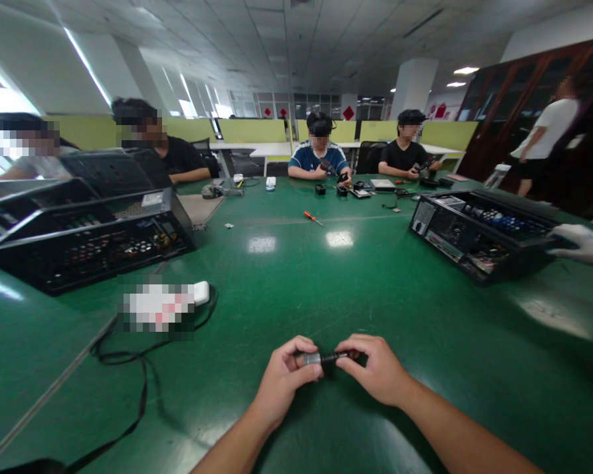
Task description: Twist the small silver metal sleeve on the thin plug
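Note:
Just above the green table [296,283], near its front edge, my left hand [287,378] is closed around a grey cylindrical piece [311,359]. From its right end runs a thin black shaft [330,357], which the fingertips of my right hand [375,368] pinch at the far end. The two pieces lie in one line between my hands. Whether they are joined is too small to tell.
Open black computer cases [103,247] [479,237] stand left and right; a gloved hand [583,245] touches the right one. A blurred white item [155,306] with a black strap lies left. An orange screwdriver [312,216] lies farther back. Several people sit around the table.

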Demonstrator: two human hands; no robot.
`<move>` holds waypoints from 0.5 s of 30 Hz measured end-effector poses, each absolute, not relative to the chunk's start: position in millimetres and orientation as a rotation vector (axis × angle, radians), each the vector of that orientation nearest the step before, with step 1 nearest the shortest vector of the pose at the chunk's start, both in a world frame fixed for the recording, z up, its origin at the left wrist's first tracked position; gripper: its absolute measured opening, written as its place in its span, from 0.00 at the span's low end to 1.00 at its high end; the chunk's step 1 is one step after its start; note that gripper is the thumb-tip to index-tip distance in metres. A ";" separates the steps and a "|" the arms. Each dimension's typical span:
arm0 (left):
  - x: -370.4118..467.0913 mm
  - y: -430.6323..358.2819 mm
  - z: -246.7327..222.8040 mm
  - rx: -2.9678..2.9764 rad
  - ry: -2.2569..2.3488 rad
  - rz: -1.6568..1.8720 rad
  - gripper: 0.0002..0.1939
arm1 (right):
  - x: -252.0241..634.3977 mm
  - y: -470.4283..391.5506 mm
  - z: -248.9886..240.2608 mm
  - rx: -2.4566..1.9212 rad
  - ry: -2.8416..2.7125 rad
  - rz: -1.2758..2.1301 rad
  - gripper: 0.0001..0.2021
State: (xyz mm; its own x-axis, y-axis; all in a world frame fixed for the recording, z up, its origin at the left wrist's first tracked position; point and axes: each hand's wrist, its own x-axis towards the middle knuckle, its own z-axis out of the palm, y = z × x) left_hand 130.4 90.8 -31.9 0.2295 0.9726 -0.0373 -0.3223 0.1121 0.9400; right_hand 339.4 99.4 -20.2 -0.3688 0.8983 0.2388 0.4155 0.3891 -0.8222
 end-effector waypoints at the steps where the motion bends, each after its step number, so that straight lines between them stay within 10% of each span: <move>1: 130.4 90.9 -31.8 1.000 0.837 1.137 0.15 | 339.7 99.6 -20.4 -1.126 -1.949 0.879 0.06; 15: 131.2 90.2 -29.9 0.979 0.826 1.148 0.14 | 342.5 101.0 -22.7 -1.118 -1.942 0.857 0.05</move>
State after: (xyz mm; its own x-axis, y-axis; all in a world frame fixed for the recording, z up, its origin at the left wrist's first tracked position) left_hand 131.2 90.2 -29.9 0.2238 0.9739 -0.0383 -0.3458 0.1161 0.9311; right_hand 342.5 101.0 -22.7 -0.3597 0.8967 0.2581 0.4139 0.4013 -0.8171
